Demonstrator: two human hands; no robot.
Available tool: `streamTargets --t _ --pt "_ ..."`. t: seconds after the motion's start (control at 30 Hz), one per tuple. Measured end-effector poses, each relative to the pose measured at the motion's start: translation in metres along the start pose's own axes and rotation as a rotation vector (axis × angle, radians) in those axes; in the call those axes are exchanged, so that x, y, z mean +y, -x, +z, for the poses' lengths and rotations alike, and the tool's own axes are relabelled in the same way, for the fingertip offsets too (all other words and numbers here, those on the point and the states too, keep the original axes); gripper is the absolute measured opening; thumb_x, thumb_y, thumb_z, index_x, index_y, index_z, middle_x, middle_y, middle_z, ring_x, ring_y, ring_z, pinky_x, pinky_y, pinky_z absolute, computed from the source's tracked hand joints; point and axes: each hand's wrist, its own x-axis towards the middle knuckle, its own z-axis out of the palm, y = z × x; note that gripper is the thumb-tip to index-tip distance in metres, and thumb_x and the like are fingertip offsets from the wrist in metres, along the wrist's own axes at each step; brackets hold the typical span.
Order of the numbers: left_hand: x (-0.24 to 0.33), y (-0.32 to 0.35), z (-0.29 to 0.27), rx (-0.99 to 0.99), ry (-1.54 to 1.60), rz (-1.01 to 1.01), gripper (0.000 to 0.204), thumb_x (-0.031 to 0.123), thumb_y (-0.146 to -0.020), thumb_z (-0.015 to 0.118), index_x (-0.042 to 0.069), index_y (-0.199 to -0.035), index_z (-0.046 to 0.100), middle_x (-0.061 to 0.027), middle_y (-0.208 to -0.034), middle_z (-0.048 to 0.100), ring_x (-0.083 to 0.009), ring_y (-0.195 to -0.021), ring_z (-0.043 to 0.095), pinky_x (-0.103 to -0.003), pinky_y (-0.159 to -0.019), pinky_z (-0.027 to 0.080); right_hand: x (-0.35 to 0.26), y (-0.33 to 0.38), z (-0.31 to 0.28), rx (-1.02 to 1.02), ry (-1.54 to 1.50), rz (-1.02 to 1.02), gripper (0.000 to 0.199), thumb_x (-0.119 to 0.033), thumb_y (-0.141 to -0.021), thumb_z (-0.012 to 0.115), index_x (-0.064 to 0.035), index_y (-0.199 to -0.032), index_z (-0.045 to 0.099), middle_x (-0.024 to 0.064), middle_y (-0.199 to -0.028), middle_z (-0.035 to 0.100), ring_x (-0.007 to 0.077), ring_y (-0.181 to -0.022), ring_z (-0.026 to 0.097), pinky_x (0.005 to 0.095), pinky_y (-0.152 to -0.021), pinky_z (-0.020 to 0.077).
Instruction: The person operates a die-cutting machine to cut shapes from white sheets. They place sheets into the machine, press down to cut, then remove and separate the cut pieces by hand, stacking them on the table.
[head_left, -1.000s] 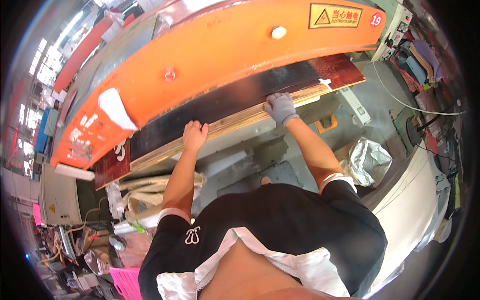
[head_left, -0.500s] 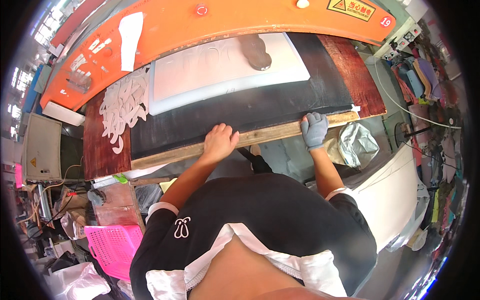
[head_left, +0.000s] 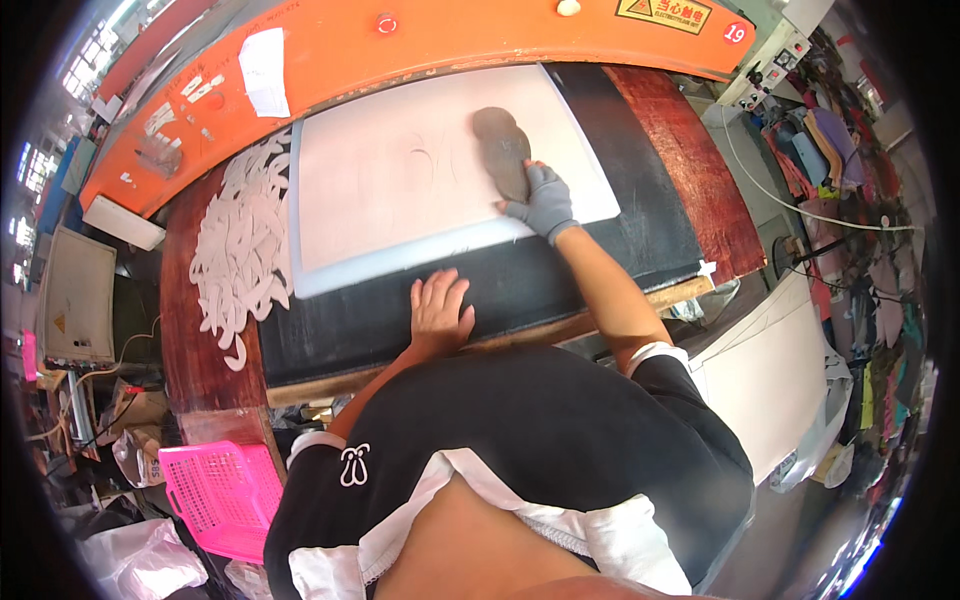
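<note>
pink basket [head_left: 222, 492], white cut-out pieces [head_left: 243, 250]

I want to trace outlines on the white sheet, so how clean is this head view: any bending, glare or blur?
Head view: fisheye bends the orange machine front and the white sheet edges toward the rim; even daylight, no hard glare on the sheet; the right hand on the dark cutting die and the left hand look sharp; corners are black.

Black bed [head_left: 600, 262], white sheet [head_left: 400, 190], cutouts [head_left: 240, 250]
</note>
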Motion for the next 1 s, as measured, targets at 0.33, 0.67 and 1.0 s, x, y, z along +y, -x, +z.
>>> streamTargets --t 0.33,0.67,1.0 --pt "-0.066 -0.022 0.065 -0.109 -0.205 -0.147 0.058 0.026 -0.077 0.061 0.007 -0.129 0.046 -0.0122 -0.143 0.034 -0.0329 -0.133 0.028 -0.055 -0.104 0.02 0.067 -0.001 0.046 0.13 -0.89 0.296 0.064 -0.028 -0.072 0.073 0.0028 -0.122 0.048 0.0119 -0.114 0.054 0.0171 -0.102 0.053 0.0293 -0.083 0.0453" --pt "-0.061 -0.026 0.078 -0.086 -0.181 -0.154 0.057 0.023 -0.075 0.061 0.008 -0.128 0.047 -0.0103 -0.142 0.035 -0.0313 -0.133 0.029 -0.053 -0.105 0.02 0.116 0.007 0.033 0.205 -0.048 -0.055 0.067 -0.032 -0.059 0.077 -0.0014 -0.113 0.051 0.0174 -0.107 0.052 0.0327 -0.101 0.05 0.0381 -0.088 0.0427" --pt "-0.09 -0.028 0.089 -0.072 -0.177 -0.149 0.056 0.022 -0.075 0.062 0.008 -0.128 0.049 -0.0099 -0.142 0.037 -0.0318 -0.131 0.031 -0.052 -0.104 0.022 0.115 -0.002 0.062 0.201 -0.024 -0.017 0.067 -0.035 -0.059 0.078 -0.0032 -0.111 0.052 0.018 -0.11 0.052 0.0335 -0.101 0.05 0.0396 -0.087 0.0436"
